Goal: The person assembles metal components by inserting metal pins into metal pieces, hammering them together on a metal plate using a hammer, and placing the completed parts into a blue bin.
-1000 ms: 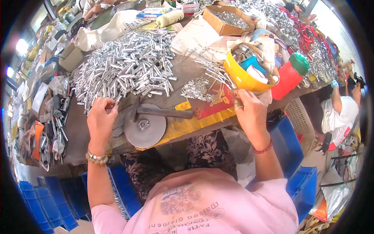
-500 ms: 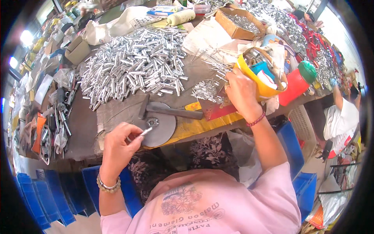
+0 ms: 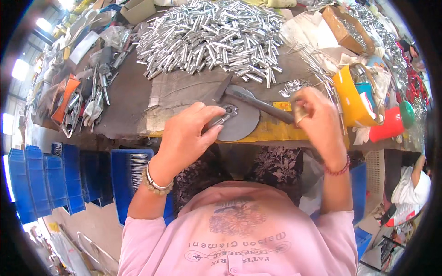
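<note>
My left hand (image 3: pixel 184 135) pinches a small silver metal tube (image 3: pixel 223 119) between thumb and fingers. The tube lies over a round grey disc (image 3: pixel 244 129), beside a metal nut-like ring (image 3: pixel 231 110) at its middle. Across the disc's far side rests a hammer (image 3: pixel 260 106), its handle pointing right. Beside the handle's end my right hand (image 3: pixel 322 122) hovers with its fingers curled together; blur hides whatever they hold. Small thin metal pins (image 3: pixel 294 87) lie just beyond that hand. A large heap of silver tubes (image 3: pixel 207 41) covers the far part of the table.
A yellow container (image 3: pixel 350 99) and a red bottle (image 3: pixel 386 125) with a green cap stand at the right. Behind them is a cardboard box (image 3: pixel 345 30) of small metal parts. Tools and metal pieces (image 3: pixel 92 92) crowd the left. Blue bins (image 3: pixel 117 179) stand below the table edge.
My right hand has left the pins by the yellow container and come toward the hammer handle's end. My left hand has brought the tube closer to the ring on the disc. The view has shifted.
</note>
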{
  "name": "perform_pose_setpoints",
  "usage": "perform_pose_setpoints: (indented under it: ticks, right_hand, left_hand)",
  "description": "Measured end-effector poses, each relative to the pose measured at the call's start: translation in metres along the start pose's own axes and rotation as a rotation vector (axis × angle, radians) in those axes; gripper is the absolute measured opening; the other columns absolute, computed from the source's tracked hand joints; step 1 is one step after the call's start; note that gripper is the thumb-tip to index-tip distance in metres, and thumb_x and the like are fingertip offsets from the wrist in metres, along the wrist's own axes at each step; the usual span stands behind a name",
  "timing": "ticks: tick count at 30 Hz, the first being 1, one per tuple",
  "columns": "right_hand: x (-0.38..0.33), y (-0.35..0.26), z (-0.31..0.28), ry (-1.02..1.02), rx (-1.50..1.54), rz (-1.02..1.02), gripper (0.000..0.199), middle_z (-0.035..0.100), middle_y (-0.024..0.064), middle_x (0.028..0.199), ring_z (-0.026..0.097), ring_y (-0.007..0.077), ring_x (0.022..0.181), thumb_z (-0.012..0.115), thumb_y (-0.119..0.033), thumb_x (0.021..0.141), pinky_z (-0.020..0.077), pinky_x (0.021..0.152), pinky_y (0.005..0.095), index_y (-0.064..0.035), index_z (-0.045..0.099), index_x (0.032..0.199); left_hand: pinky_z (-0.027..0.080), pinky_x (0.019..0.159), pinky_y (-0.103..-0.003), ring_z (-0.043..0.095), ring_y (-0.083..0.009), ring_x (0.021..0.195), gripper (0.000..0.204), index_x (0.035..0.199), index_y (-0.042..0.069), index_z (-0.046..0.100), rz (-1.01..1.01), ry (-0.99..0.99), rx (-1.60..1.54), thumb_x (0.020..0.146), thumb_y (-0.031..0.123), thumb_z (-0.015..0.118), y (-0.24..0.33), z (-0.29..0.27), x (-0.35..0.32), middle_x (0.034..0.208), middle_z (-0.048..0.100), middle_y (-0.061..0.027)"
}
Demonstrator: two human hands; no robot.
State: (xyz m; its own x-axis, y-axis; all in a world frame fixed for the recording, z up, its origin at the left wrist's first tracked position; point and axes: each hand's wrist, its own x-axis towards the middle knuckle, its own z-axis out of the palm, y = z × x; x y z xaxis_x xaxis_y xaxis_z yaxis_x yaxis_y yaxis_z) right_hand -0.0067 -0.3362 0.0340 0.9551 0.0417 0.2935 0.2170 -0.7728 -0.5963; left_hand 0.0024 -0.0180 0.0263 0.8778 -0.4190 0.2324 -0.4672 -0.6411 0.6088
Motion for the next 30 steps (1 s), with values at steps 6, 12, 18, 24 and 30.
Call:
perform_pose_setpoints:
  ticks: [6, 12, 18, 24, 30]
  right_hand:
    - [-0.013, -0.048, 0.039, -0.089, 0.018, -0.346, 0.022, 0.067, 0.0110, 0.093, 0.073, 0.0340, 0.089, 0.075, 0.002, 0.081, 0.0589, 0.076, 0.0452, -0.0079, 0.075, 0.100]
    - [-0.017, -0.051, 0.054, -0.136, -0.044, -0.355, 0.022, 0.066, 0.0094, 0.098, 0.072, 0.0339, 0.092, 0.076, 0.001, 0.079, 0.0594, 0.078, 0.0458, -0.0079, 0.074, 0.099]
    - [-0.014, -0.053, 0.064, -0.070, -0.095, -0.404, 0.011, 0.063, 0.0084, 0.093, 0.071, 0.0309, 0.088, 0.075, -0.002, 0.082, 0.0596, 0.075, 0.0444, -0.0080, 0.070, 0.091]
    - [-0.010, -0.052, 0.065, -0.054, -0.144, -0.507, 0.007, 0.063, 0.0070, 0.092, 0.071, 0.0266, 0.085, 0.075, -0.005, 0.085, 0.0597, 0.073, 0.0417, -0.0090, 0.069, 0.088]
    - [-0.007, -0.050, 0.064, -0.056, -0.150, -0.568, 0.005, 0.061, 0.0065, 0.092, 0.070, 0.0250, 0.085, 0.073, -0.008, 0.086, 0.0596, 0.073, 0.0403, -0.0094, 0.069, 0.088]
  left_hand:
    - [0.054, 0.077, -0.037, 0.067, -0.0278, 0.084, 0.027, 0.122, 0.005, 0.079, 0.000, 0.009, -0.083, 0.096, 0.004, 0.077, -0.013, 0.001, -0.009, 0.094, 0.069, -0.0112]
    - [0.055, 0.081, -0.040, 0.069, -0.0321, 0.093, 0.023, 0.117, 0.005, 0.080, 0.064, -0.029, -0.064, 0.094, 0.002, 0.077, -0.012, -0.007, -0.008, 0.099, 0.069, -0.0123]
    - [0.055, 0.080, -0.041, 0.069, -0.0317, 0.094, 0.019, 0.105, 0.005, 0.083, 0.107, 0.061, 0.106, 0.087, 0.008, 0.086, -0.014, -0.002, -0.002, 0.099, 0.070, -0.0110]
    - [0.054, 0.079, -0.041, 0.069, -0.0307, 0.093, 0.019, 0.102, 0.004, 0.082, 0.106, 0.095, -0.003, 0.085, 0.009, 0.088, -0.022, 0.007, -0.007, 0.096, 0.071, -0.0112]
    - [0.054, 0.078, -0.041, 0.068, -0.0306, 0.090, 0.016, 0.100, 0.004, 0.081, 0.093, 0.150, -0.026, 0.086, 0.008, 0.087, -0.021, 0.012, -0.010, 0.093, 0.070, -0.0104]
